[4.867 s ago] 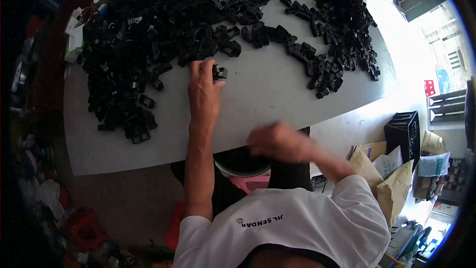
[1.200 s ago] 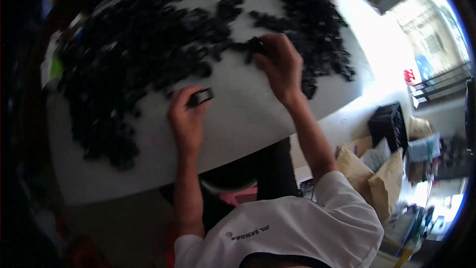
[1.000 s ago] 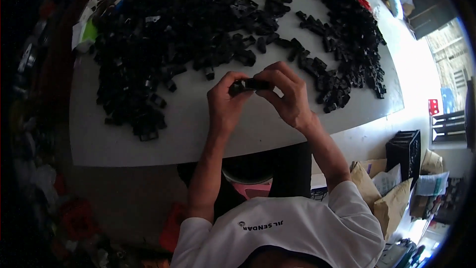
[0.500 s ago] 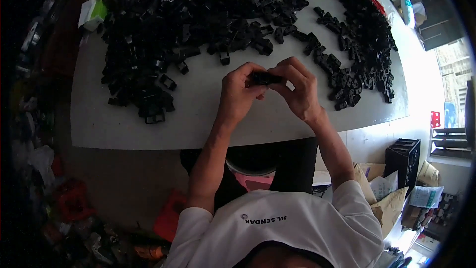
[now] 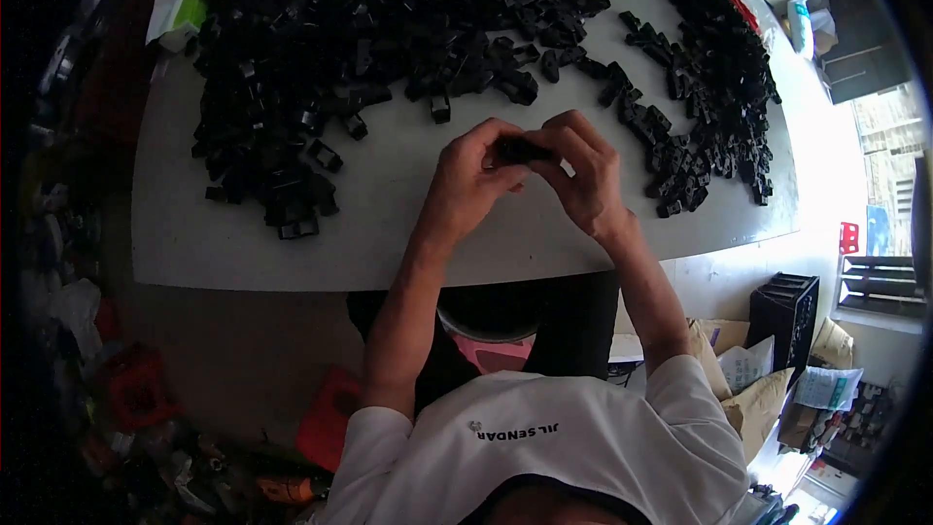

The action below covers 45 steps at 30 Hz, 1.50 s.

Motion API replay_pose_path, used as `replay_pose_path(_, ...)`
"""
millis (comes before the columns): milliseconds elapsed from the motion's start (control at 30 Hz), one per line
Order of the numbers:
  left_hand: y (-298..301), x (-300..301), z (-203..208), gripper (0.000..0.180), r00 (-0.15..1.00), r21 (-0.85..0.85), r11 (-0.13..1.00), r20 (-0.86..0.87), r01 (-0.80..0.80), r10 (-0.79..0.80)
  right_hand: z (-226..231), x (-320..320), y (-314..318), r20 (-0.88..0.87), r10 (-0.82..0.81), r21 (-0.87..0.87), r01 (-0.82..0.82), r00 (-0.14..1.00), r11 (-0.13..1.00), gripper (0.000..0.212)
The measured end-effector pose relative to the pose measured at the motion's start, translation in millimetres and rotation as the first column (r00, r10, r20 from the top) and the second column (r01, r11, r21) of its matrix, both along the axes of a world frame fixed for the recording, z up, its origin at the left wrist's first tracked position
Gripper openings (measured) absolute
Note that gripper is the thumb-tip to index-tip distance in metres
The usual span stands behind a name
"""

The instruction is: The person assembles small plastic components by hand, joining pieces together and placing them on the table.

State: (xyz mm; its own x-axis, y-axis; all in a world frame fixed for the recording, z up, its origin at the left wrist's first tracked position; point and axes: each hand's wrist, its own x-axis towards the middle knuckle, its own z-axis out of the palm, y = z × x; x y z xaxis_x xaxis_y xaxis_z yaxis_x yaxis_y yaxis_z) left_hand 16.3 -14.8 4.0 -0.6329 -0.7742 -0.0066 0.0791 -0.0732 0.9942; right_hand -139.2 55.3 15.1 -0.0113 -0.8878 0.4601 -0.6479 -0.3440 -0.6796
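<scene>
Grey tabletop (image 5: 379,248) bears heaped black parts (image 5: 292,78) beyond both hands (image 5: 468,180) (image 5: 589,180), fingers (image 5: 566,141) pinching something black (image 5: 519,149).

The held part (image 5: 521,150) lies between the left grip (image 5: 468,177) and the right grip (image 5: 589,177), over the surface (image 5: 389,243). Ahead-left of both spreads one heap (image 5: 321,49); ahead-right, a second heap (image 5: 717,68). Rightward, past the surface's edge, stands a crate (image 5: 783,316).

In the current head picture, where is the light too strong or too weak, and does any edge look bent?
Head view: glare near the window washes out the area right of the table, whose near edge bows; head view: the lower-left floor is dim; head view: the black part in the left hand and right hand shows little detail.
</scene>
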Motion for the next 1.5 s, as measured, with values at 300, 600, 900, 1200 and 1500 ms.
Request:
replay_pose_path(300, 8.6, -0.1, 9.3, 0.013, 0.978, 0.179, 0.983, -0.209, 0.035, 0.003, 5.3, 5.6, 10.7, 0.153, -0.036, 0.275, -0.008, 0.988, 0.961, 0.020)
replay_pose_path(600, 18.5, -6.9, 6.3, 0.010, 0.985, 0.056, 0.998, -0.171, 0.018, -0.008, 6.0, 7.8, 26.2, 0.469, -0.149, 0.386, -0.050, 0.870, 0.921, 0.018)
replay_pose_path(900, 26.8, -5.7, 19.4, 0.032, 0.984, -0.116, 0.978, 0.057, 0.172, -0.166, 5.9, 7.4, 56.5, 0.181, -0.179, 0.212, 0.140, 0.967, 0.967, 0.017)
replay_pose_path(1200, -0.4, 2.1, -6.9, 0.045, 0.661, -0.827, 0.546, 0.486, 0.135, 0.572, -83.0, 66.2, 131.1, -0.431, 0.217, 0.122, -0.182, 0.876, 0.976, 0.023)
replay_pose_path(1500, -4.6, 4.3, -8.8, 0.028, 0.592, -0.805, 0.569, 0.543, 0.167, 0.595, -31.2, 47.7, 115.6, 0.111, 0.438, 0.485, -0.433, 0.892, 0.760, 0.026)
